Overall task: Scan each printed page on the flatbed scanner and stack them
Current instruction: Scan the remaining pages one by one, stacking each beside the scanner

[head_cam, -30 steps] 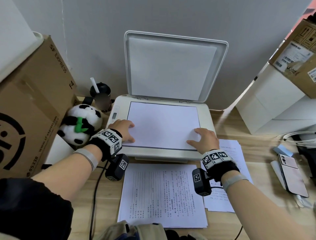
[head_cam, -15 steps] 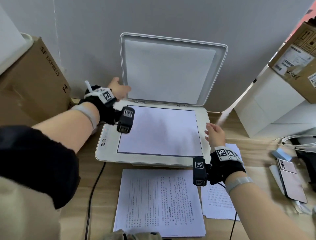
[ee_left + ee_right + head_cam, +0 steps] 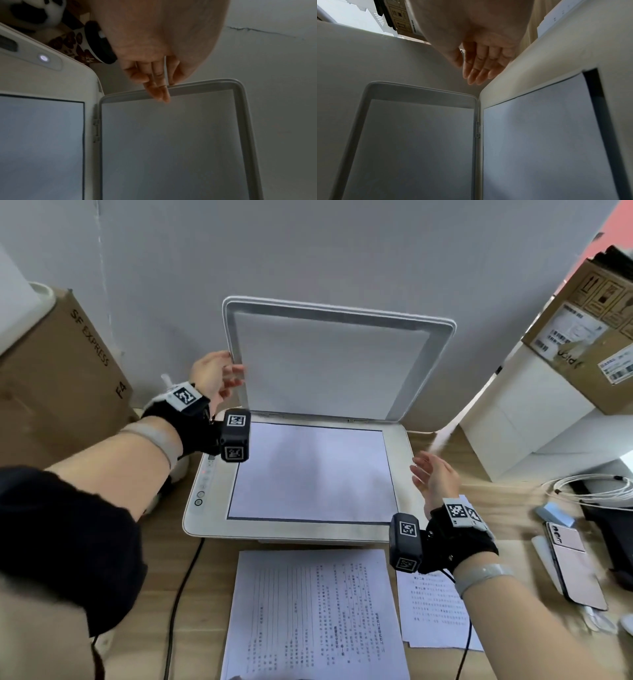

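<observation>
Right now the left hand [image 3: 215, 376] is up at the left edge of the raised scanner lid [image 3: 334, 361], and in the left wrist view its fingers [image 3: 159, 89] lie straight against the inner rim while the thumb sits behind that rim, so the grip looks closed on the lid's edge, though blur makes the contact hard to confirm. That lid stands upright on its rear hinge above the flatbed scanner [image 3: 205, 508], and a sheet of paper [image 3: 313, 472] lies flat on the glass, blank side up, filling the dark-bordered window. Over to the scanner's right side the right hand [image 3: 435, 481] hovers with its fingers extended and relaxed, holding nothing and apart from the scanner body. On the wooden surface [image 3: 205, 594] just in front of the scanner lies a printed page [image 3: 315, 614], text up, and a second stack of printed pages [image 3: 435, 611] lies beside it to the right, partly under the right wrist.
</observation>
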Demonstrator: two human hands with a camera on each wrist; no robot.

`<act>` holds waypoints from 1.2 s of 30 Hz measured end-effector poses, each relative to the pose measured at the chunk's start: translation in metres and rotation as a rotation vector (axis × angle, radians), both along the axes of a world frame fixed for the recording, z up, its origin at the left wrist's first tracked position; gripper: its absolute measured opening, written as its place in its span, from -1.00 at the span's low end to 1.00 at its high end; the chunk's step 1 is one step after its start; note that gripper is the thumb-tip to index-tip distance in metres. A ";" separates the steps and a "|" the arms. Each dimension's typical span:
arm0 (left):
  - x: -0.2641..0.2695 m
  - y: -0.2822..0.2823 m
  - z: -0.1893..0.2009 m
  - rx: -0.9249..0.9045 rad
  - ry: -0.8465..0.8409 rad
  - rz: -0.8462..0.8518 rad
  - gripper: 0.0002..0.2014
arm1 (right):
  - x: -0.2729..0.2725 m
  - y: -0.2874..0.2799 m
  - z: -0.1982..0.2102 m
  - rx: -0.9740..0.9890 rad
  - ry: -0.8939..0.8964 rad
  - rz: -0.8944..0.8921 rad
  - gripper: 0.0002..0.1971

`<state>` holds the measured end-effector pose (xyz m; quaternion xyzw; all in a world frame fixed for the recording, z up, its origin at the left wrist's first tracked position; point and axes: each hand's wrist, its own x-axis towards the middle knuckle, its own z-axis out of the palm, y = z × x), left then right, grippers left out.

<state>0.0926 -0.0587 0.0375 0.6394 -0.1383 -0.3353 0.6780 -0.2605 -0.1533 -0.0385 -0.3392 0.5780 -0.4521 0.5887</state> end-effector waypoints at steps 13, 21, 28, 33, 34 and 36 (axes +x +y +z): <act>-0.015 0.080 -0.059 0.186 0.087 -0.062 -0.55 | -0.006 0.028 0.008 -0.066 -0.031 -0.126 -0.66; -0.010 0.113 -0.110 0.435 -0.422 0.074 -0.69 | -0.021 0.052 -0.015 0.043 0.386 -0.114 -0.76; -0.017 0.111 -0.120 0.821 -0.385 -0.210 -0.65 | -0.031 0.063 -0.036 -0.070 0.571 -0.122 -0.62; -0.017 0.104 -0.132 0.825 -0.303 -0.111 -0.60 | -0.032 0.059 -0.039 -0.055 0.580 -0.131 -0.58; -0.016 0.102 -0.134 0.804 -0.273 -0.081 -0.64 | -0.032 0.061 -0.038 -0.052 0.567 -0.128 -0.60; -0.016 0.100 -0.137 0.764 -0.252 -0.037 -0.69 | -0.032 0.063 -0.038 -0.040 0.553 -0.123 -0.62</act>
